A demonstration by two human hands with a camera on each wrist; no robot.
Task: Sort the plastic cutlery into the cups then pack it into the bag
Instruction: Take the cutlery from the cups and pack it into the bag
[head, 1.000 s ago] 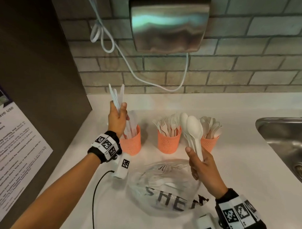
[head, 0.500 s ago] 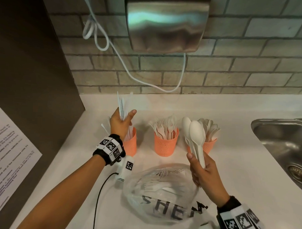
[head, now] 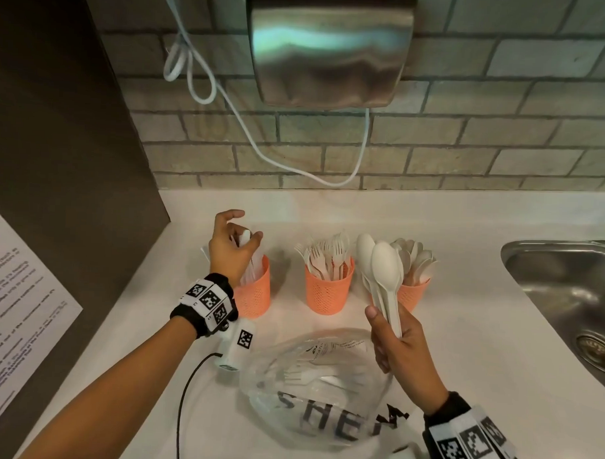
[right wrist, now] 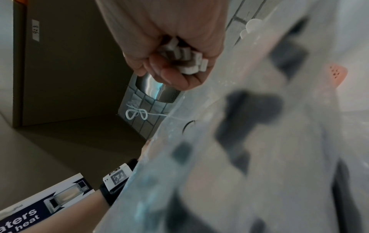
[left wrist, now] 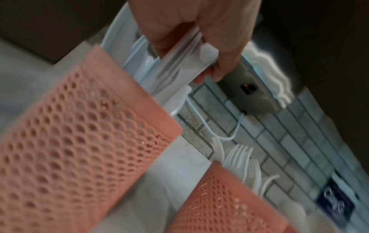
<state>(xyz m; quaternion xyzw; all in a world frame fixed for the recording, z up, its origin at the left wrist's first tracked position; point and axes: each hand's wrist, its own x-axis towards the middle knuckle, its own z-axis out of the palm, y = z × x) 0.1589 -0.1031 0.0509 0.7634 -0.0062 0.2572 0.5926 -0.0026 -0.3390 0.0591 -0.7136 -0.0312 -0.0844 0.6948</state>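
Note:
Three orange mesh cups stand in a row on the white counter. The left cup point(head: 256, 293) point(left wrist: 79, 134) has white knives point(head: 250, 268) point(left wrist: 175, 67) in it, and my left hand point(head: 246, 234) point(left wrist: 191, 56) pinches a bundle of them at the top, their lower ends inside the cup. Forks point(head: 327, 257) point(left wrist: 239, 159) fill the middle cup point(head: 328, 288); the right cup point(head: 413, 296) contains spoons. My right hand point(head: 390, 332) point(right wrist: 175, 63) grips several spoons point(head: 382, 266) upright in front of that cup. A clear plastic bag point(head: 316, 387) point(right wrist: 239, 141) with forks inside lies below the cups.
A steel sink point(head: 567, 273) is set into the counter at the right. A hand dryer point(head: 328, 48) hangs on the brick wall above the cups, its white cable point(head: 249, 134) looping down. A dark panel point(head: 57, 152) with a notice bounds the left side.
My left hand has come down from above the left cup, and the knives it held up now stand lowered into that cup. My right hand with the spoons has barely moved.

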